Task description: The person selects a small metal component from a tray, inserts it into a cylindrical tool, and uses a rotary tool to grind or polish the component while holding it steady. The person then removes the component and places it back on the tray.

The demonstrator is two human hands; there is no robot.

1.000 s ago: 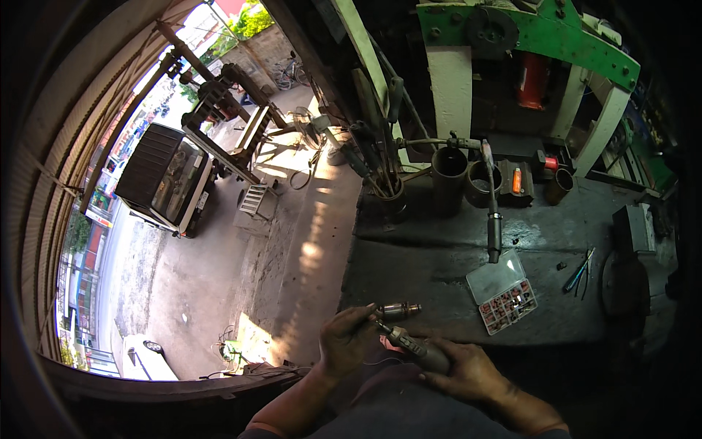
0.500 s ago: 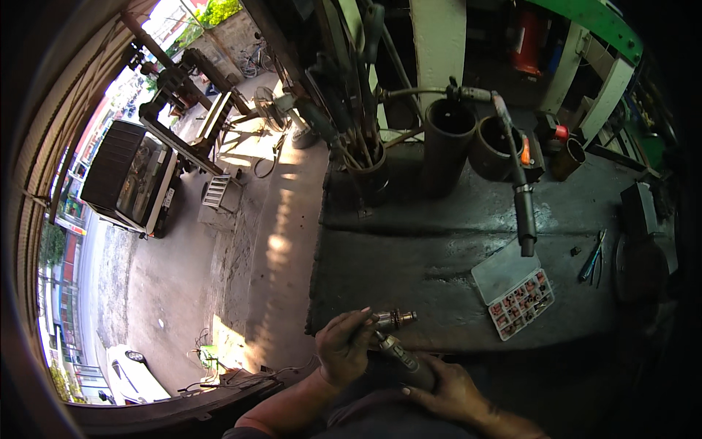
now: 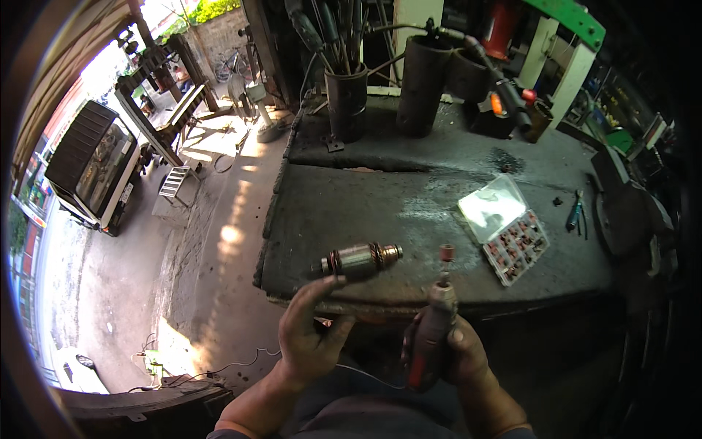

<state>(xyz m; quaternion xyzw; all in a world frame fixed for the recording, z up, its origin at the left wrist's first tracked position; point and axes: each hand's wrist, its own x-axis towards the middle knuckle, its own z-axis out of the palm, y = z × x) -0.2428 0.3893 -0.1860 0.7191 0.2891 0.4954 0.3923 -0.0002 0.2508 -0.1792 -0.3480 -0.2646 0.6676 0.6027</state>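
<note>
My right hand (image 3: 468, 351) grips a rotary tool (image 3: 433, 340) with a small reddish-brown drum bit (image 3: 447, 253) at its tip, which points away from me. Near the bench's front edge, a motor armature (image 3: 357, 258) lies on its side, with a metal core and copper-coloured bands. My left hand (image 3: 311, 329) is just this side of it, thumb and fingers apart, holding nothing. Its index fingertip is close to the armature's left end; whether they touch I cannot tell.
On the dark workbench (image 3: 351, 197) an open plastic case (image 3: 537, 260) of small coppery parts lies at right, pliers (image 3: 575, 212) beyond it. A tool-filled can (image 3: 346, 102), a tall cylinder (image 3: 423, 88) and a torch (image 3: 504, 91) stand behind. A thin cable (image 3: 369, 374) crosses my lap.
The armature has left my left hand and lies on the bench; that hand has opened. My right hand has swung the rotary tool upright, away from the armature. The view has shifted.
</note>
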